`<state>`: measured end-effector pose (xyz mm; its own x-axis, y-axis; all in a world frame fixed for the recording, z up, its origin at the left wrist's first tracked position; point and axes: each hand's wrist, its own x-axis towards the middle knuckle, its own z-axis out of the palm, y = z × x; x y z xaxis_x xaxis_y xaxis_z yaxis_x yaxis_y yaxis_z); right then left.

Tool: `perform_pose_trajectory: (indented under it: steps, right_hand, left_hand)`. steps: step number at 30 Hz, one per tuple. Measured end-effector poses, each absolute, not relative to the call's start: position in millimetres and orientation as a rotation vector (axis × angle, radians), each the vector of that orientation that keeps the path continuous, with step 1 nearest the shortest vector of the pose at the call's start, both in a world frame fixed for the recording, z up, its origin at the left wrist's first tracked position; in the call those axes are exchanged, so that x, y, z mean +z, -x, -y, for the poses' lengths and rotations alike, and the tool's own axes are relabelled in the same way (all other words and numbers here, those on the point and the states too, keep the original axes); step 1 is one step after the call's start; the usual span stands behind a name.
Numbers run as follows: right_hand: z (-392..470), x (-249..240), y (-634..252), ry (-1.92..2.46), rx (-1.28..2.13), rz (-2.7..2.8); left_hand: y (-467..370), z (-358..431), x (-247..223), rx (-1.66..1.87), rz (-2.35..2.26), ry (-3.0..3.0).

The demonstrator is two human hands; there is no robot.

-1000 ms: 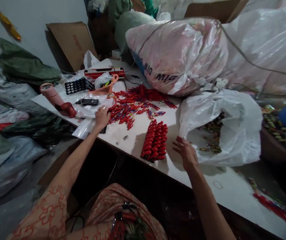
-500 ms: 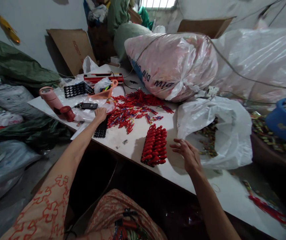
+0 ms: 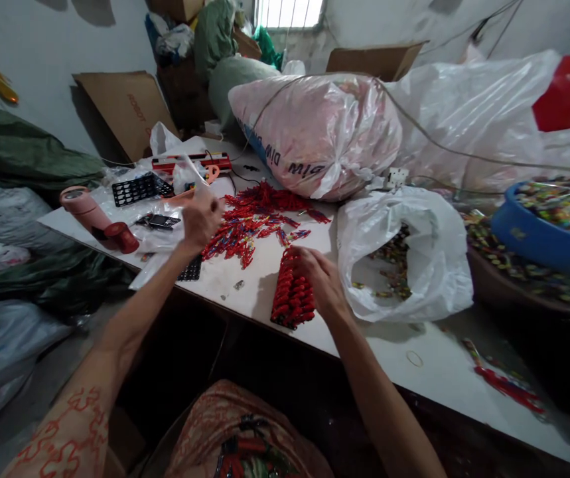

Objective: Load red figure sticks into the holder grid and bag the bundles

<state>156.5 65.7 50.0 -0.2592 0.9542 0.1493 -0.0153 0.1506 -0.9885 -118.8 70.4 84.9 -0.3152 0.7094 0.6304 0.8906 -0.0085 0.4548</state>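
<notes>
My left hand [image 3: 201,219], somewhat blurred, is raised over the table with its fingers closed on a thin clear plastic bag [image 3: 192,174] that sticks up from it. A black rack [image 3: 285,324] filled with upright rows of glossy red pieces [image 3: 292,292] stands near the front table edge. Around the far right corner of these rows my right hand [image 3: 318,273] curls its fingers, touching the red pieces. Behind lies a loose pile of red pieces [image 3: 245,229]. Partly hidden under my left forearm is a black perforated tray [image 3: 191,269].
On the table's left are a pink flask [image 3: 84,209], a red cup [image 3: 122,237], a phone [image 3: 162,222] and a black grid tray [image 3: 133,190]. An open white bag [image 3: 438,265] sits right. Behind is a large stuffed sack [image 3: 324,133]; far right, a blue basin [image 3: 538,226].
My left hand has lifted from the table with the clear plastic in it. My right hand has moved left onto the rows of red pieces. The view has shifted slightly to the right.
</notes>
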Motion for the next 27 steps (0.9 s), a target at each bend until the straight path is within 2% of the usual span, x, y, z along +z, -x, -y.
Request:
perform_pose_trajectory:
  steps: [5, 10, 14, 18, 21, 23, 25, 27]
  right_hand:
    - [-57.5, 78.7, -114.9, 0.71, 1.458, 1.615]
    - [-72.2, 75.9, -140.7, 0.811, 1.328, 1.427]
    - [-99.8, 67.3, -181.1, 0.875, 1.24, 1.213]
    - [-112.1, 56.2, -217.8, 0.937, 1.279, 1.143]
    - [-112.7, 42.9, -233.0, 0.969, 1.234, 1.048]
    - [-112.8, 33.2, -237.3, 0.983, 1.18, 0.978]
    - [-113.0, 24.4, -238.6, 1.011, 1.139, 0.955]
    - [-112.9, 17.5, -238.8, 1.053, 1.123, 0.963]
  left_hand:
    - [15.4, -21.4, 54.3, -1.005, 1.458, 2.29]
    - [-3.6, -3.4, 26.4, -1.204, 1.384, 2.361]
    - [22.0, -7.0, 4.1, -1.775, 1.824, 1.973]
    - [40.9, -6.3, -29.7, -2.399, 2.547, 1.492]
    - [38.7, 9.1, -49.8, -2.79, 3.062, 1.388]
    - [31.5, 22.1, -54.2, -3.143, 3.046, 1.463]
    - [22.4, 30.9, -51.8, -3.438, 2.819, 1.479]
    - [13.6, 32.7, -45.9, -3.495, 2.714, 1.406]
